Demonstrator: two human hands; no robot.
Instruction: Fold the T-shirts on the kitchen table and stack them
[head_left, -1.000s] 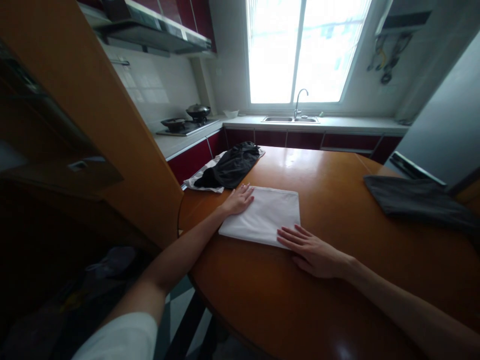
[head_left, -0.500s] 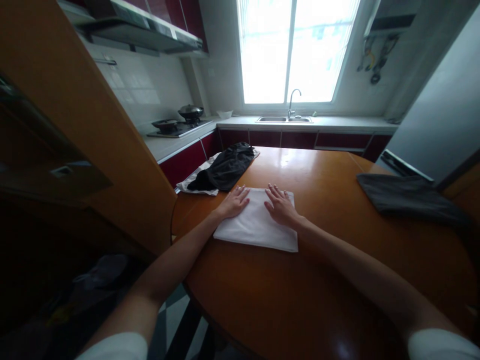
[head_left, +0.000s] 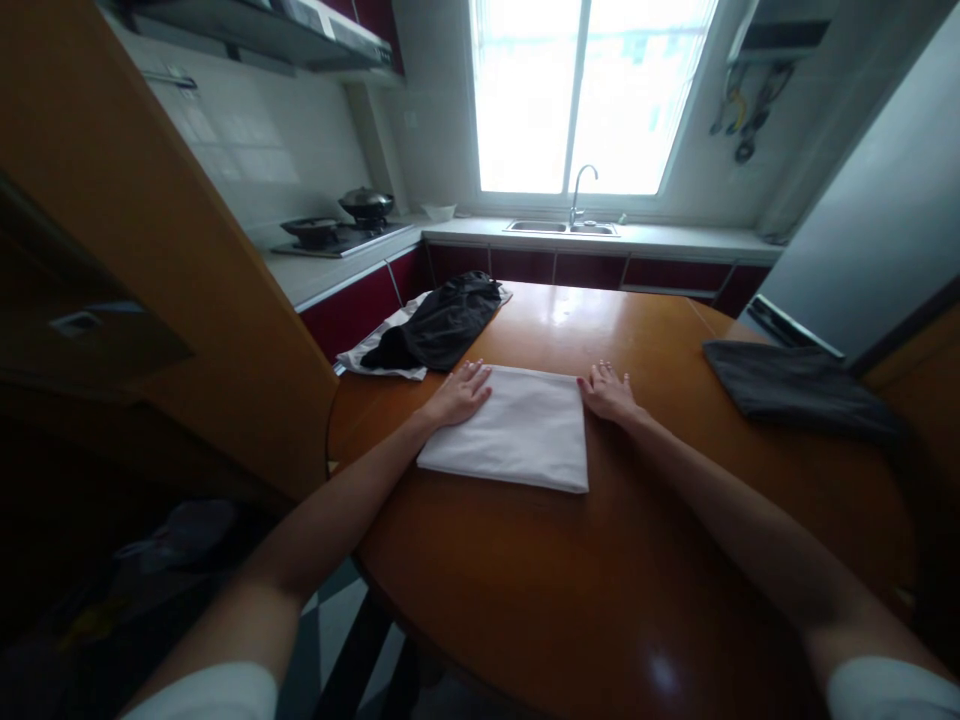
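A folded white cloth (head_left: pixel 525 430) lies flat on the wooden table (head_left: pixel 495 580), roughly square, with slight creases. My left hand (head_left: pixel 459 394) rests on its far left part, palm down with fingers stretched out. At the far right corner is my right hand (head_left: pixel 607 393), also palm down and open, its thumb at the cloth's edge and its fingers over the table. Neither hand grasps anything. Which kind of garment or cloth it is cannot be made out from the folded shape.
Black clothing (head_left: pixel 450 320) is heaped over a white cloth (head_left: pixel 352 360) at the table's far left. A dark grey folded fabric (head_left: pixel 795 388) lies on the right. Beyond the table are a stove (head_left: pixel 345 240) with pans and a sink (head_left: pixel 536 227).
My right hand has slid rightward from the top of the white cloth to its right edge. My left hand stays on the cloth's left part. The view has shifted slightly.
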